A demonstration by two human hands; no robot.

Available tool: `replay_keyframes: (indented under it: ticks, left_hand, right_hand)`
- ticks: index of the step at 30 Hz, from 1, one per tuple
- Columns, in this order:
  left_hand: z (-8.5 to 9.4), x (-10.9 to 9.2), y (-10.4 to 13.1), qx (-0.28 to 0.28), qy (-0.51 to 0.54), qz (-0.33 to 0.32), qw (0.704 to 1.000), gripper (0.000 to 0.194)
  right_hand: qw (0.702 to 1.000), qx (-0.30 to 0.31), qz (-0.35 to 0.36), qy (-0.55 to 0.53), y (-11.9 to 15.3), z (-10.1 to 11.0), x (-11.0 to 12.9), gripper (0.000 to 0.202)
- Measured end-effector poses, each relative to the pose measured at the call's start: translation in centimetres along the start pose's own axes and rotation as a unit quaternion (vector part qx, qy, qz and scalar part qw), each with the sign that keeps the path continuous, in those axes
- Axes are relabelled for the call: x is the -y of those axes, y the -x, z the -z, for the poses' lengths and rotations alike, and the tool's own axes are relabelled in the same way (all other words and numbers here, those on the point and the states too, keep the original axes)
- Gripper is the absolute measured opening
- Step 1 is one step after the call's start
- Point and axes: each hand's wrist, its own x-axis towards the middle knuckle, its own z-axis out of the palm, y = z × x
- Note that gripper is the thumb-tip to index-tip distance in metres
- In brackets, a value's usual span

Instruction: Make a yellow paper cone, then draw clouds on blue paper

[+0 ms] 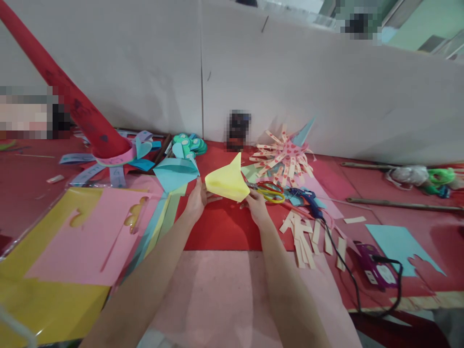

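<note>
Between both hands is a folded piece of yellow paper (227, 180), with one pointed corner standing up at its top right. My left hand (196, 202) is closed on the paper's left side, its fingers reaching partly beneath it. At the lower right corner, my right hand (255, 205) pinches the edge. Red card (221, 227) lies under the held paper. A folded blue paper (176, 174) sits just left of my left hand. Close to my right hand are yellow-handled scissors (272, 194), lying by a red-handled pair (270, 185).
A red paper cone (78, 104) with a pink band stands at left. Pink paper (90, 232) with cut-outs lies before it. Rightward are a strip-fringed cone (290, 152), a blue glue gun (308, 199), paper strips (302, 237) and a purple power socket (377, 266) with a black cord.
</note>
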Motion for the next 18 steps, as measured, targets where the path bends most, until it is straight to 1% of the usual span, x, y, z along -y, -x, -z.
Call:
replay_keyframes:
  ticks: [1, 4, 5, 7, 9, 11, 12, 13, 14, 15, 17, 18]
  left_hand:
    - [0.02, 0.05, 0.01, -0.018, -0.010, -0.021, 1.000, 0.044]
    - [0.28, 0.19, 0.00, -0.106, -0.036, -0.103, 0.988, 0.029]
    - [0.42, 0.22, -0.02, -0.131, -0.042, -0.124, 0.983, 0.027]
    - [0.68, 0.21, -0.06, -0.156, -0.053, -0.148, 0.975, 0.031]
    - [0.81, 0.14, -0.03, -0.156, -0.061, -0.156, 0.973, 0.028]
    - [0.77, 0.04, 0.06, -0.147, -0.058, -0.163, 0.974, 0.009]
    - [0.72, -0.02, 0.11, -0.138, -0.054, -0.165, 0.975, 0.012]
    - [0.65, -0.06, 0.16, -0.128, -0.048, -0.163, 0.977, 0.024]
    - [0.57, -0.09, 0.18, -0.116, -0.042, -0.158, 0.980, 0.033]
    - [0.50, -0.10, 0.19, -0.104, -0.035, -0.147, 0.983, 0.034]
    - [0.38, -0.07, 0.12, -0.077, -0.027, -0.116, 0.990, 0.028]
    - [0.33, -0.04, 0.06, -0.064, -0.027, -0.099, 0.993, 0.030]
  right_hand:
    - [1.000, -0.003, 0.000, -0.006, -0.02, -0.02, 0.02, 0.018]
    - [0.999, -0.018, -0.001, -0.027, -0.09, -0.02, 0.00, 0.015]
    - [0.999, -0.023, -0.002, -0.033, -0.11, -0.02, -0.02, 0.015]
    - [0.999, -0.028, -0.005, -0.041, -0.14, 0.00, -0.04, 0.016]
    - [0.999, -0.027, -0.007, -0.043, -0.16, 0.04, -0.05, 0.017]
    - [0.999, -0.025, -0.008, -0.042, -0.17, 0.09, -0.06, 0.017]
    - [0.999, -0.024, -0.009, -0.042, -0.18, 0.11, -0.07, 0.017]
    - [0.999, -0.021, -0.009, -0.041, -0.20, 0.14, -0.09, 0.017]
    - [0.999, -0.018, -0.009, -0.040, -0.21, 0.15, -0.12, 0.018]
    - [0.999, -0.016, -0.008, -0.038, -0.23, 0.16, -0.15, 0.018]
    - [0.999, -0.012, -0.007, -0.030, -0.25, 0.13, -0.19, 0.018]
    - [1.000, -0.011, -0.007, -0.025, -0.25, 0.09, -0.20, 0.018]
